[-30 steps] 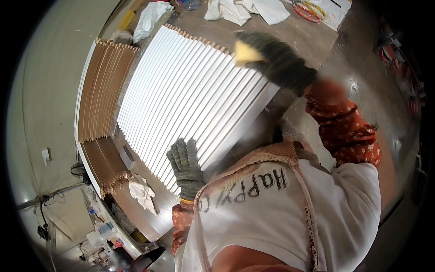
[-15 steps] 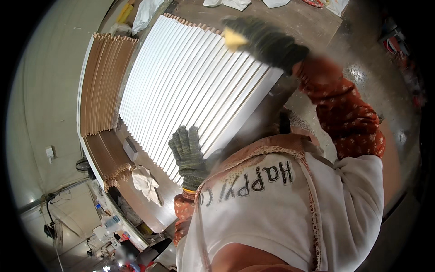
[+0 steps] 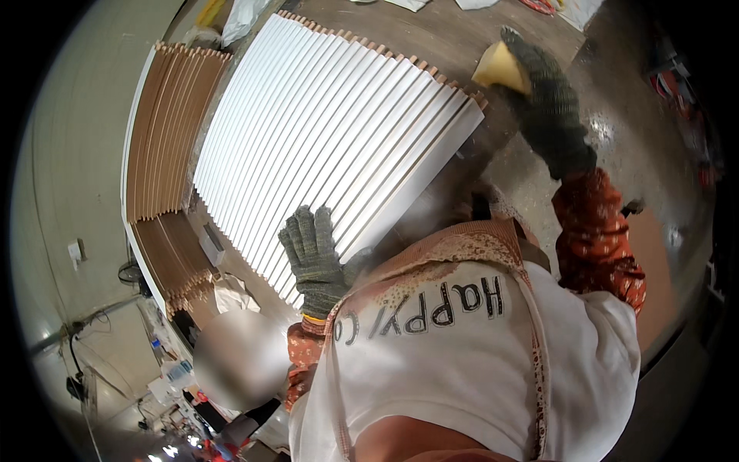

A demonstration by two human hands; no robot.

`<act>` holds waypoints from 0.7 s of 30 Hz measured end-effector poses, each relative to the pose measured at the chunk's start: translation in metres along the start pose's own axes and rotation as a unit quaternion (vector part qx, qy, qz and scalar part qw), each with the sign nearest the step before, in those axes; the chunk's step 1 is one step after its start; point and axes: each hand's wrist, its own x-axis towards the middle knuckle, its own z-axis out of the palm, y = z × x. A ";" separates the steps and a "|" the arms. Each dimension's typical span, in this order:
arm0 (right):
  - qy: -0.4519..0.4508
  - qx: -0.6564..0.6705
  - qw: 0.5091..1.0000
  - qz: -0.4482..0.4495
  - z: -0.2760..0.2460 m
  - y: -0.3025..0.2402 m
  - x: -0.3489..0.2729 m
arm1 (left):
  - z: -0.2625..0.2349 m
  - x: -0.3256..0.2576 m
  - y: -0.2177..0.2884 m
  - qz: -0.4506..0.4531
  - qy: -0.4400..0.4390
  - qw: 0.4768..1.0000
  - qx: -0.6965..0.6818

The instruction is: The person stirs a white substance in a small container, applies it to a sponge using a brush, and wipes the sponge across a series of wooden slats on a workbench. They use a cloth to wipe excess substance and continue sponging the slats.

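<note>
We are mid-wipe: our right hand (image 3: 550,115) grips a yellow sponge (image 3: 500,68) at the white slats' (image 3: 331,146) far corner. Our left hand (image 3: 314,258) lies open, flat on their near edge; next likely needs another steady pass.

We see an evenly lit scene with soft, diffuse light; the white slats (image 3: 323,131) are the brightest area, close to washed out, with thin shadow lines between them. A wet-looking patch of floor (image 3: 608,131) gives off small glints. The fisheye bends straight edges strongly toward the rim, where a black border closes in. The lower left is dim, soft and smeared, with one blurred oval patch
</note>
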 end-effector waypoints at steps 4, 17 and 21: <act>-0.109 0.042 0.993 -0.026 0.000 -0.057 -0.012 | -0.006 -0.001 0.002 -0.005 0.013 1.000 -0.003; -0.134 0.097 0.973 -0.162 0.019 -0.067 -0.010 | -0.035 0.011 0.012 -0.025 -0.017 0.999 -0.038; -0.108 0.015 0.992 -0.058 0.003 -0.032 0.029 | -0.031 0.001 0.006 -0.046 -0.018 0.998 -0.035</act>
